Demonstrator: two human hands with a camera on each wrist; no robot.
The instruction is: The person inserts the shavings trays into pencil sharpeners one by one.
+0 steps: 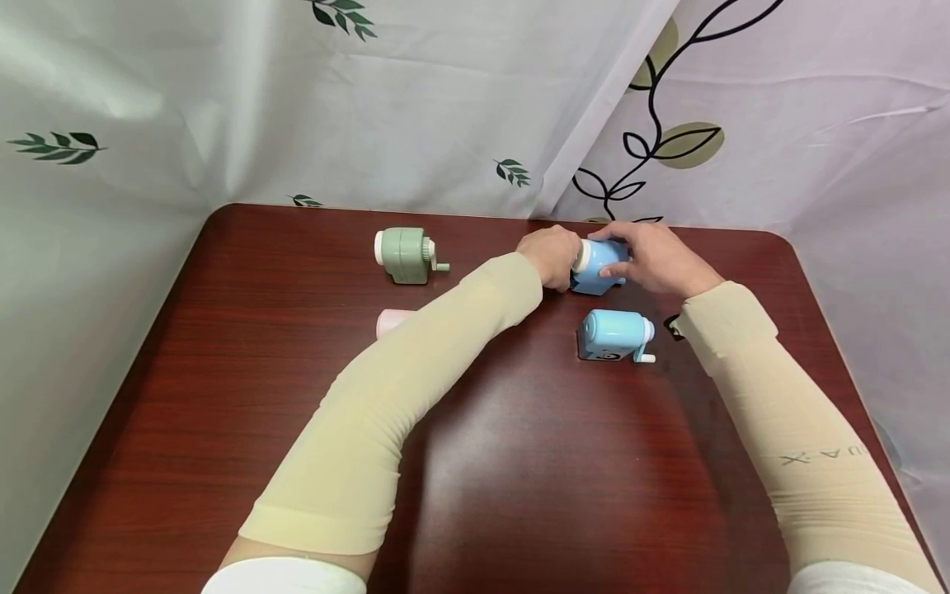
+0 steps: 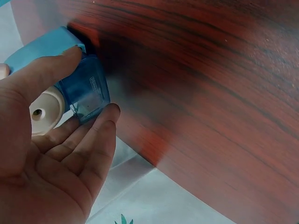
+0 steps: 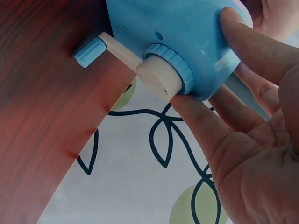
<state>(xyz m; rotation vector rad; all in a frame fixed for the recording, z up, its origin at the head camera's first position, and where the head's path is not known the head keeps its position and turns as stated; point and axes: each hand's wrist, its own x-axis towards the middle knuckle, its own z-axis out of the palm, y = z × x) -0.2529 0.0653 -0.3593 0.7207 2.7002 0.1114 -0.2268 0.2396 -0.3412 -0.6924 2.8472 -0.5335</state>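
Observation:
A blue crank pencil sharpener (image 1: 594, 279) stands near the back edge of the table, between both hands. My right hand (image 1: 656, 257) grips its body from the right, thumb on one side and fingers around the other. In the right wrist view, its white crank (image 3: 120, 55) with a ribbed blue knob points away from that hand. My left hand (image 1: 551, 254) is at the pencil-hole end. There, in the left wrist view, thumb and fingers pinch the translucent blue shavings drawer (image 2: 88, 91), which juts out from the body beneath the cream round face (image 2: 50, 109).
A lighter blue sharpener (image 1: 614, 332) stands just in front of the hands. To the left are a green sharpener (image 1: 406, 256) and a pink object (image 1: 392, 322) mostly hidden by my left sleeve. A small dark item (image 1: 674, 327) lies beside the right cuff. Patterned curtains (image 1: 438, 107) hang behind the table.

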